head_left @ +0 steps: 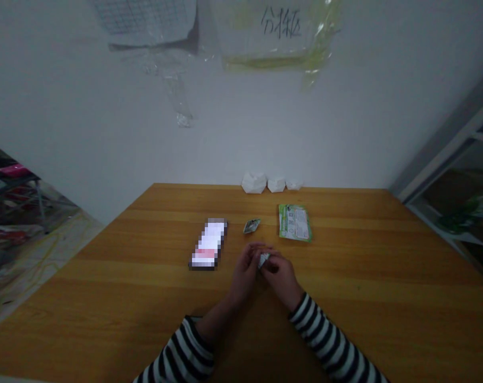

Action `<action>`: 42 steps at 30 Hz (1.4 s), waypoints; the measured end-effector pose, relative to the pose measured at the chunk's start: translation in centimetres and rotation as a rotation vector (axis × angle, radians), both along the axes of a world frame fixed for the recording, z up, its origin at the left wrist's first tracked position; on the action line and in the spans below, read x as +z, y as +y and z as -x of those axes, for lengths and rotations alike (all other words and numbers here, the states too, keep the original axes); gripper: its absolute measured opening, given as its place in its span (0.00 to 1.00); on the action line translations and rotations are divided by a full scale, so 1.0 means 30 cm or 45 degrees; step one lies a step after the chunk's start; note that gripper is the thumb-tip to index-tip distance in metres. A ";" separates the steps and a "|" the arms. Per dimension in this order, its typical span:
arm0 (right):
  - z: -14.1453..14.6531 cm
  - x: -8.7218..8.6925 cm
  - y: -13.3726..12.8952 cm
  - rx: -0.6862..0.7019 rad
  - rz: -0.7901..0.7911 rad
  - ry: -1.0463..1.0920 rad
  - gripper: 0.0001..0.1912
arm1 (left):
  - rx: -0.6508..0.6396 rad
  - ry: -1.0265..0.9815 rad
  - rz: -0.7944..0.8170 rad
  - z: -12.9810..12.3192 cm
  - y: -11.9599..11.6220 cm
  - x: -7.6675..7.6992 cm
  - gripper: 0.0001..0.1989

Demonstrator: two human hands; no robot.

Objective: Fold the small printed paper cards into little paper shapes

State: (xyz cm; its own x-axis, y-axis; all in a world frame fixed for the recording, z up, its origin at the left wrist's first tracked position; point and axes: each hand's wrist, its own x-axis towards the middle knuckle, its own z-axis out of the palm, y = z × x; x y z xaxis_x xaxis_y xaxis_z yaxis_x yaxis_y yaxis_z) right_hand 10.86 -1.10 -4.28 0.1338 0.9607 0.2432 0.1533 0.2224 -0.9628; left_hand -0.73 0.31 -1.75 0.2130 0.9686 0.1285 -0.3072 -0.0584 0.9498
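1. Right of the phone [213,240], level with its near end, the left hand [244,268] and right hand [280,272] meet, fingers curled nearly closed, pinching a small pale piece [264,259].
2. The step looks like working this piece between fingertips; the next move likely calls for a light two-handed pinch.
3. Its long axis seems to slant away and rightward, much like the phone's, though fingers hide part.
4. Right of the phone's far end lies a small card [251,226]; farther right, a green packet [295,223].

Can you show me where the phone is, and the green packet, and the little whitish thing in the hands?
Phone [208,244]: head view, middle of its bright screen.
Green-and-white packet [295,223]: head view, middle of its printed side.
Little whitish thing [264,259]: head view, the bit left uncovered.
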 end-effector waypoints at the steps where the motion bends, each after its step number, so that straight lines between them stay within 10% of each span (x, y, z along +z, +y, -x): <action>1: -0.003 -0.001 0.001 -0.008 0.042 0.046 0.08 | 0.004 0.034 -0.041 -0.007 0.001 -0.003 0.12; 5: -0.036 0.003 0.016 -0.030 0.148 0.254 0.08 | 0.038 0.254 -0.184 0.002 0.103 0.015 0.13; 9: -0.076 0.011 0.037 -0.080 0.254 0.395 0.08 | 0.314 1.070 -0.403 0.068 0.330 0.072 0.12; 15: -0.093 0.011 0.054 -0.094 0.291 0.413 0.07 | 0.123 1.333 -0.405 0.098 0.501 0.046 0.05; 29: -0.060 0.052 0.020 -0.022 0.332 0.422 0.05 | 0.048 0.979 -0.362 0.056 0.140 -0.008 0.09; 42: -0.053 0.041 0.009 0.044 0.331 0.400 0.06 | 0.104 1.201 -0.457 0.034 0.049 0.009 0.24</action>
State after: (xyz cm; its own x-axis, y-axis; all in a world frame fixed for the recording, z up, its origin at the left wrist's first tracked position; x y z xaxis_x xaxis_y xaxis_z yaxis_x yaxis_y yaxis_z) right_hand 12.44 -0.83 -3.07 0.1291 0.9901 -0.0557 -0.1607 -0.0346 -0.9864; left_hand -1.77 1.78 -1.48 0.3130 0.9220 0.2281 0.5775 -0.3754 0.7250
